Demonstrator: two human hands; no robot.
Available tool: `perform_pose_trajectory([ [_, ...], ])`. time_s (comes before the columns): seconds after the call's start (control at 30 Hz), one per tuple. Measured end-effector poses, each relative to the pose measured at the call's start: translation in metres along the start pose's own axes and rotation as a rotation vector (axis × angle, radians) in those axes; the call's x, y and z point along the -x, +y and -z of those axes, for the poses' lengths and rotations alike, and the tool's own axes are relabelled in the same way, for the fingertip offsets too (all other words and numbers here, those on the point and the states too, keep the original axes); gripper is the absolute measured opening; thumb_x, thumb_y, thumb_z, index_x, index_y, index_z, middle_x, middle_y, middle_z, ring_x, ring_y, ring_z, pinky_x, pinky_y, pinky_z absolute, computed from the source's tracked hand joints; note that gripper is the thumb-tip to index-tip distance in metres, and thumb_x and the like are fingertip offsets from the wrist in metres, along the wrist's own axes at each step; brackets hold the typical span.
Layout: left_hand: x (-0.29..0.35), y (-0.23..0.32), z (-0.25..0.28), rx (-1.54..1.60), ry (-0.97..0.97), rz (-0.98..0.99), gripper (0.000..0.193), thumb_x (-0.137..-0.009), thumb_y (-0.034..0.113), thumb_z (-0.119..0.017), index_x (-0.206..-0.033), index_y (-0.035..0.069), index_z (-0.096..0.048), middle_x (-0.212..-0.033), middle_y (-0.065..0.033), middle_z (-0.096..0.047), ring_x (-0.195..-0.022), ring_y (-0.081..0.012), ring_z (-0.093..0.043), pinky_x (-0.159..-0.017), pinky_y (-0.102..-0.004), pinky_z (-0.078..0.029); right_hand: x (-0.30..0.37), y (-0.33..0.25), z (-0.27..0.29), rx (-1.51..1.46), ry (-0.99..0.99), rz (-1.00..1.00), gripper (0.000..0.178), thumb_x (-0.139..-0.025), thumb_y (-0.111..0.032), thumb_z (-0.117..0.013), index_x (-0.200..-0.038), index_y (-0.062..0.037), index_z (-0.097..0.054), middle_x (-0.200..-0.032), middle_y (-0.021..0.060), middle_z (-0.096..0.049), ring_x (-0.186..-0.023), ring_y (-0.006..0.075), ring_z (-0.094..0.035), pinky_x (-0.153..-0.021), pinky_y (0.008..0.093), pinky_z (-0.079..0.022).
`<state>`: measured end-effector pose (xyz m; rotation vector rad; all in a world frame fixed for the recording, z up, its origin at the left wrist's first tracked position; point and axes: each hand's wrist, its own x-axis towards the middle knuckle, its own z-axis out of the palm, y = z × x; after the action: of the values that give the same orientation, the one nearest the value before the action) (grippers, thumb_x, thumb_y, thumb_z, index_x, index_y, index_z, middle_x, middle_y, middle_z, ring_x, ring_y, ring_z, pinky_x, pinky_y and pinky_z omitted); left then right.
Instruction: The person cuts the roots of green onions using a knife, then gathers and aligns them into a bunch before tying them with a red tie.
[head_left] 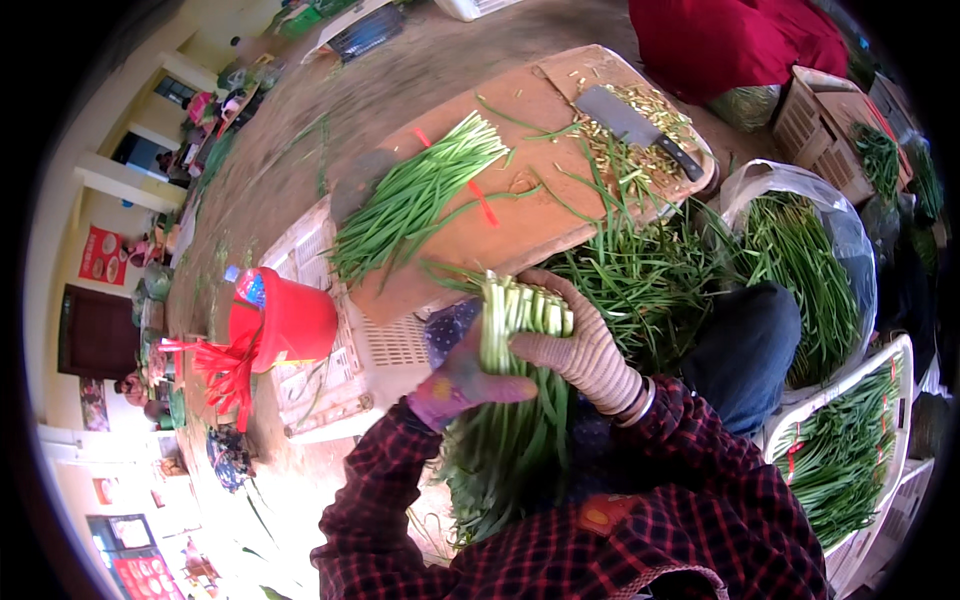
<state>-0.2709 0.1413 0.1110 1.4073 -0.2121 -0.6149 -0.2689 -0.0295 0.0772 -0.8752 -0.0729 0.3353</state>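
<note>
- Head view, and centre of the frame is where it's all happening: a bunch of green stalks (515,415) stands nearly upright between two gloved hands, pale cut ends at the top, leaves spilling toward the lower edge.
- Left hand (465,385), in a purplish glove: closed around the bunch's left side, thumb reaching across the front, the other fingers mostly hidden behind the stalks.
- Right hand (585,345), in a pale ribbed glove: curled round the upper right of that bunch, thumb in front, fingers bent over the back near the cut ends.
- Up at upper centre, a brown board (545,205) carries another green bundle (420,195), with a red strip (483,203) beside its stalks.
- Upper right of the board, there's the cleaver (620,118), black handle toward the frame's right, resting among chopped stalk ends (650,100) (quite a scatter, that).
- Left of centre, a red bucket (305,320) with red ribbons (225,375) draped over its side.
- Right of frame, more greens (800,250) fill a plastic-lined container; lower right, a white crate (906,375) holds others.
</note>
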Motion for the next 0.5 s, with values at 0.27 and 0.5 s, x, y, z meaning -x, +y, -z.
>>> perform_pose_trajectory([
  [0.27, -0.01, -0.037, 0.019, 0.14, 0.252, 0.169, 0.058, -0.071, 0.008, -0.078, -0.124, 0.005, -0.055, -0.109, -0.004, -0.062, -0.098, -0.0161, -0.061, -0.085, -0.0305, -0.05, -0.026, 0.013, 0.013, 0.11, 0.078, -0.065, 0.071, -0.076, 0.0, -0.073, -0.137, 0.0019, -0.036, -0.114, 0.0065, -0.058, -0.099, 0.0127, -0.058, -0.085, 0.0269, -0.05],
  [0.5, -0.007, -0.06, 0.055, 0.231, 0.357, 0.176, 0.052, -0.074, 0.008, -0.078, -0.122, 0.006, -0.06, -0.109, -0.0045, -0.066, -0.092, -0.0163, -0.065, -0.08, -0.0286, -0.054, -0.044, 0.007, 0.036, -0.098, 0.017, -0.229, 0.072, -0.077, -0.007, -0.075, -0.138, 0.0013, -0.037, -0.121, 0.0068, -0.057, -0.107, 0.0152, -0.057, -0.094, 0.0296, -0.046],
])
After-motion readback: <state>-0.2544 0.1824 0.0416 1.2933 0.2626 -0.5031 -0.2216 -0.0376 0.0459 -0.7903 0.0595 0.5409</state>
